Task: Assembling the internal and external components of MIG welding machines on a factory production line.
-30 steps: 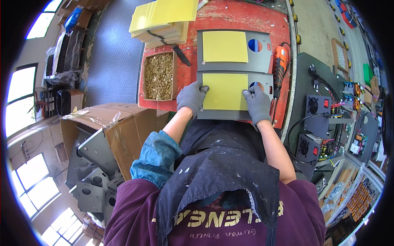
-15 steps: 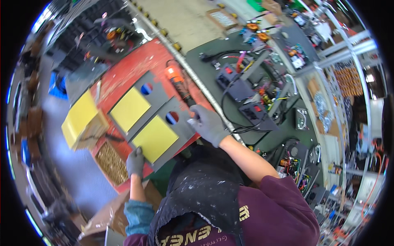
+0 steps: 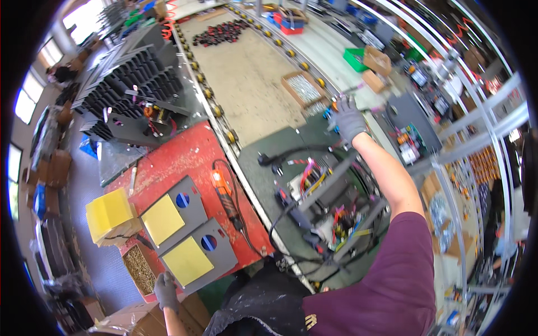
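My left hand [image 3: 166, 291], in a grey glove, is at the near edge of the red work board, its fingers curled; anything inside them is hidden. Beside it lies a dark grey panel [image 3: 227, 257] with a round hole and a yellow sheet [image 3: 188, 261] on top. A second grey panel [image 3: 193, 208] with its own yellow sheet [image 3: 162, 220] lies just beyond. Over the green table's far edge stretches my right hand [image 3: 350, 122], also gloved, with fingers apart above small blue and orange parts [image 3: 330, 111]; the hand partly covers them.
An orange-and-black power tool [image 3: 225, 199] lies on the red board [image 3: 168, 159]. To the left are a yellow sheet stack [image 3: 112, 211] and a box of small fasteners [image 3: 139, 270]. Wired assemblies [image 3: 342, 224] and loose cables crowd the green table. A roller rail [image 3: 218, 115] runs behind.
My right hand has moved from beside the near panel to the green table's far side. My left hand has come away from the panel's yellow sheet. The view has shifted, showing more of the far area.
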A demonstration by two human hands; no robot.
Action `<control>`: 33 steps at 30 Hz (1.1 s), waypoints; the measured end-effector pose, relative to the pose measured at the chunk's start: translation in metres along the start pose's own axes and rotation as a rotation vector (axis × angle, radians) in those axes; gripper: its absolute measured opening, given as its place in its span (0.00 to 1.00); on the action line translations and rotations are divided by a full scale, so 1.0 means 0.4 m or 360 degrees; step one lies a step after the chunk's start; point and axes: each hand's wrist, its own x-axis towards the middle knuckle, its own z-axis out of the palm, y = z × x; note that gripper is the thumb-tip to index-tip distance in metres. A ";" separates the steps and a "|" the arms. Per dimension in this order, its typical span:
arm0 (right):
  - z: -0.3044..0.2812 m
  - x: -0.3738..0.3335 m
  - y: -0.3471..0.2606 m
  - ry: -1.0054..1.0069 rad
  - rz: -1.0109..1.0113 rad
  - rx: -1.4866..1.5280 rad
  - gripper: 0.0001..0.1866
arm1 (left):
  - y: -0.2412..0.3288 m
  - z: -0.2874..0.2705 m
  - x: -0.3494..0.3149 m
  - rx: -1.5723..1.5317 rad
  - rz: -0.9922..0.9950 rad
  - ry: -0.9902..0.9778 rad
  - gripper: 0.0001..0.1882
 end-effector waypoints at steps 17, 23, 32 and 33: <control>0.303 0.111 0.160 -0.0273 0.0273 0.0800 0.13 | 0.117 -0.035 -0.252 0.0569 -0.0131 0.0236 0.16; 0.060 0.068 0.291 -0.0014 0.0401 0.0748 0.18 | 0.190 -0.063 -0.228 0.0468 -0.0113 0.0199 0.15; -0.647 -0.116 0.258 0.0617 -0.0257 0.1561 0.18 | 0.303 -0.030 -0.132 -0.0340 0.0567 0.0038 0.17; -0.725 -0.139 0.223 0.0630 -0.0257 0.1541 0.18 | 0.316 -0.025 -0.116 -0.0484 0.0712 0.0040 0.19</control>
